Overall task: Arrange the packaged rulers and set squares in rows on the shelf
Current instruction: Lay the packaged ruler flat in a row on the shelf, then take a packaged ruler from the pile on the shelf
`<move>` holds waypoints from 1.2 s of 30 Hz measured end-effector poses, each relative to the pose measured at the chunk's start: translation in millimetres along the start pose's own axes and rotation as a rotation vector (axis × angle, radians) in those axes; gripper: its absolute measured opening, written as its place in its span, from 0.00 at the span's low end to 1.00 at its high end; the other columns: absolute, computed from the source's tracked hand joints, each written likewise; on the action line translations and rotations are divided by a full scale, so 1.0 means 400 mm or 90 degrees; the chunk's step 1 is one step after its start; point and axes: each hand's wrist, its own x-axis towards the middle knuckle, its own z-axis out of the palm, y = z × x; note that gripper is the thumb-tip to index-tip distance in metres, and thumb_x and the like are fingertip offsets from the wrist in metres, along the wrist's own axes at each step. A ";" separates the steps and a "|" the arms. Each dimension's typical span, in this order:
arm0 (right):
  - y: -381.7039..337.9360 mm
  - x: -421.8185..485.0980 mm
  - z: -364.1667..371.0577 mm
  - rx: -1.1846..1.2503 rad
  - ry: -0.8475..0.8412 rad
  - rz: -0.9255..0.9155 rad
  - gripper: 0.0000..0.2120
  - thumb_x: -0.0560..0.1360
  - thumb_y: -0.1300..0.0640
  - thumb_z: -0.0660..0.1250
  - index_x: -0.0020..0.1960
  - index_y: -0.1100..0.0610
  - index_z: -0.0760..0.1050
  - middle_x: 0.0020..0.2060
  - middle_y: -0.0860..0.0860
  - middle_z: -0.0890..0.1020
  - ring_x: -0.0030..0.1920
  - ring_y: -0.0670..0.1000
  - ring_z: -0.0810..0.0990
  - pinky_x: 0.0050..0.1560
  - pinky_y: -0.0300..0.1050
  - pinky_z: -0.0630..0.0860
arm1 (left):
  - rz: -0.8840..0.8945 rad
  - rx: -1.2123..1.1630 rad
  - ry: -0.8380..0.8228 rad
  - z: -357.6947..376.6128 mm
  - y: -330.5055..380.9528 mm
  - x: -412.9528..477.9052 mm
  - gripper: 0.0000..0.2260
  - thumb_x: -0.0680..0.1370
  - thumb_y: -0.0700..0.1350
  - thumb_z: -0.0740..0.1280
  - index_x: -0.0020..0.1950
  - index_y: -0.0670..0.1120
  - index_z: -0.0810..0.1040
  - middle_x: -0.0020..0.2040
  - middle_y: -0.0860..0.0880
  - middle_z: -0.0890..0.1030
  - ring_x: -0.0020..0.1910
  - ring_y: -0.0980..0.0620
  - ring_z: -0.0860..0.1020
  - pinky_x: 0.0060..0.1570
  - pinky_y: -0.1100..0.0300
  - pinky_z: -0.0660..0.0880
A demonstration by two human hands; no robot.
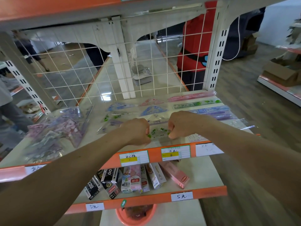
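**Two hands on one green packet at the shelf front**

One clear packet with a green-printed set square [160, 132] is held near the front edge of the shelf [97, 88]. It is pinched at its left end by the left hand [136, 131] and at its right end by the right hand [180, 124]; the grip of each hand is curled tight on the packet.

Behind it, at least five set square packets [152, 110] are laid flat in rows. At the right, four packaged rulers [197, 103] are counted: pink, green, blue and purple. One loose pile of purple packets [65, 126] is seen at the left.

A white wire grid [114, 62] closes the back of the shelf. Small boxes [130, 178] are stood on the lower shelf.
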 end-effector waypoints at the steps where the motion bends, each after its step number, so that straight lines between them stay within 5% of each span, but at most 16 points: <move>1: 0.000 0.002 0.001 -0.008 0.001 -0.001 0.09 0.73 0.54 0.67 0.39 0.60 0.75 0.35 0.54 0.77 0.34 0.51 0.73 0.37 0.43 0.71 | -0.007 0.001 -0.003 -0.001 0.003 0.000 0.07 0.73 0.48 0.67 0.45 0.46 0.79 0.47 0.51 0.80 0.48 0.48 0.79 0.51 0.53 0.77; 4: 0.001 0.003 0.002 -0.027 0.001 -0.004 0.14 0.74 0.54 0.67 0.56 0.59 0.77 0.51 0.55 0.81 0.50 0.54 0.79 0.51 0.47 0.76 | -0.023 0.010 -0.016 0.000 0.010 -0.001 0.11 0.73 0.49 0.68 0.51 0.44 0.80 0.52 0.47 0.81 0.50 0.48 0.79 0.52 0.51 0.78; 8: -0.006 -0.005 0.003 -0.043 0.007 -0.023 0.19 0.75 0.52 0.66 0.65 0.54 0.73 0.59 0.52 0.77 0.58 0.54 0.75 0.55 0.46 0.72 | -0.033 0.018 -0.018 0.003 0.010 0.000 0.16 0.73 0.51 0.68 0.56 0.44 0.79 0.54 0.47 0.79 0.52 0.47 0.77 0.54 0.50 0.77; 23: -0.078 0.010 -0.058 -0.129 0.094 -0.066 0.13 0.77 0.57 0.63 0.60 0.57 0.78 0.55 0.54 0.80 0.55 0.55 0.79 0.55 0.48 0.76 | -0.041 0.029 0.047 -0.059 -0.034 -0.002 0.13 0.76 0.48 0.66 0.59 0.45 0.77 0.58 0.47 0.78 0.56 0.47 0.76 0.55 0.54 0.74; 28: -0.159 0.057 -0.104 -0.129 0.130 -0.105 0.13 0.75 0.54 0.65 0.59 0.55 0.78 0.54 0.53 0.80 0.55 0.56 0.78 0.56 0.49 0.75 | -0.118 0.013 0.066 -0.114 -0.119 -0.029 0.16 0.74 0.58 0.69 0.57 0.50 0.78 0.61 0.48 0.76 0.61 0.47 0.74 0.55 0.59 0.69; 36: -0.337 0.150 -0.115 -0.105 0.107 -0.167 0.13 0.76 0.56 0.62 0.58 0.57 0.79 0.55 0.54 0.80 0.54 0.56 0.78 0.55 0.48 0.77 | -0.200 0.006 0.112 -0.144 -0.320 -0.146 0.12 0.76 0.48 0.66 0.59 0.49 0.78 0.64 0.47 0.75 0.63 0.47 0.73 0.59 0.58 0.69</move>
